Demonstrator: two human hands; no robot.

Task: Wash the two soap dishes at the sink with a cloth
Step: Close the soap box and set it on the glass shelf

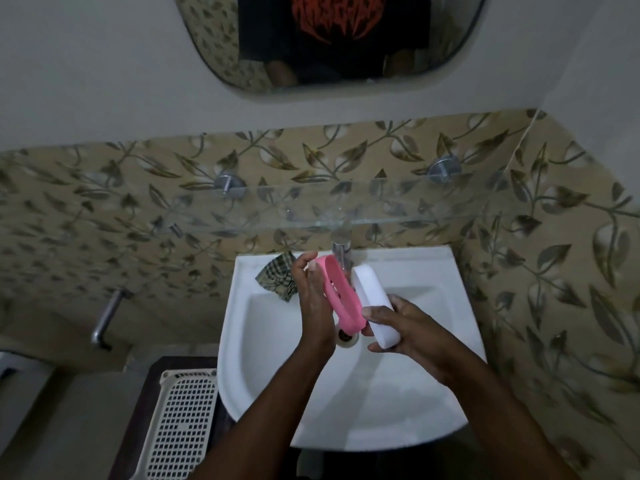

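Note:
Over the white sink [408,393] I hold two soap dishes side by side. My left hand [313,303] grips the pink soap dish [341,296], tilted on its edge, fingers curled round its far end. My right hand [405,332] holds the white soap dish [372,297] at its near end, thumb on top. The two dishes touch, just under the tap [341,252]. A checked cloth [277,277] lies crumpled on the sink's back left rim, behind my left hand, untouched.
A glass shelf [346,206] on two metal mounts hangs above the tap. The mirror [329,39] is higher up. A white perforated basket [180,424] stands left of the sink, and a metal wall tap [107,317] sticks out further left. The drain [346,336] shows between my hands.

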